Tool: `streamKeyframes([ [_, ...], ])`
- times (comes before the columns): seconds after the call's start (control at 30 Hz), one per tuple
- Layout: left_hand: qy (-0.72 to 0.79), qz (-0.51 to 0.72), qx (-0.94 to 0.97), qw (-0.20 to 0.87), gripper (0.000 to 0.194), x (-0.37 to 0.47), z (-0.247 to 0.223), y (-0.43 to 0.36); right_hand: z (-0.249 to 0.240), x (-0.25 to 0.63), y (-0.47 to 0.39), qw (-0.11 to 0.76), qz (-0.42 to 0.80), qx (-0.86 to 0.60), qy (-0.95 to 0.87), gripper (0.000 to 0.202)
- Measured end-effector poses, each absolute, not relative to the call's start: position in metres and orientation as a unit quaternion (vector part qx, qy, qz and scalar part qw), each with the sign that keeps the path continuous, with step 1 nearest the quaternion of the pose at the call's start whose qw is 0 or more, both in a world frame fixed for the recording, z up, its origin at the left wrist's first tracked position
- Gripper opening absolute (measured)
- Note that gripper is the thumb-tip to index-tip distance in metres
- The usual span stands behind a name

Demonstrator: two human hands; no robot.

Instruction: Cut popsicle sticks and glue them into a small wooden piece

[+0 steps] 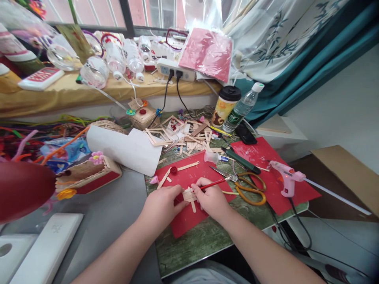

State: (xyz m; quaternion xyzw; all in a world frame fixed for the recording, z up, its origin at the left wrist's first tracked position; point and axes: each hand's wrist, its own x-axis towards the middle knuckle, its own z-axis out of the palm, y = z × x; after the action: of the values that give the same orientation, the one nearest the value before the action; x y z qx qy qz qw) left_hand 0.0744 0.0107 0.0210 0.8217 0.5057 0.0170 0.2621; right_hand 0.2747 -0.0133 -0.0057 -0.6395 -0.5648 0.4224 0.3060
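Observation:
My left hand [166,200] pinches the left side of a small piece made of craft sticks [189,195], with one stick jutting out below it. My right hand [211,198] is closed at the right side of that piece, and a thin red pen-like stick [215,183] runs out from between its fingers. Under both hands lies a sheet of red paper [179,225]. On the paper's upper part are joined craft sticks [188,167] with a dark red rosette [173,170]. Just right of my right hand, scissors [250,189] with orange-brown handles lie with blades apart.
A pink glue gun [287,177] rests on a second red sheet [304,194] at right. Behind stand a lidded paper cup [225,105] and a water bottle [243,107]. Loose craft sticks [197,136] are heaped at the back. A craft-stick box [103,173] sits at left.

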Motion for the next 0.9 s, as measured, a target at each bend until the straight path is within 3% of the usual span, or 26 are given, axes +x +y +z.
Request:
streamKeyframes([
  [0.9,0.508,0.021,0.825,0.248,0.026,0.0741,0.0186,0.0100,-0.0105,0.2742,-0.0144,0.325,0.407,-0.634,-0.572,0.026],
])
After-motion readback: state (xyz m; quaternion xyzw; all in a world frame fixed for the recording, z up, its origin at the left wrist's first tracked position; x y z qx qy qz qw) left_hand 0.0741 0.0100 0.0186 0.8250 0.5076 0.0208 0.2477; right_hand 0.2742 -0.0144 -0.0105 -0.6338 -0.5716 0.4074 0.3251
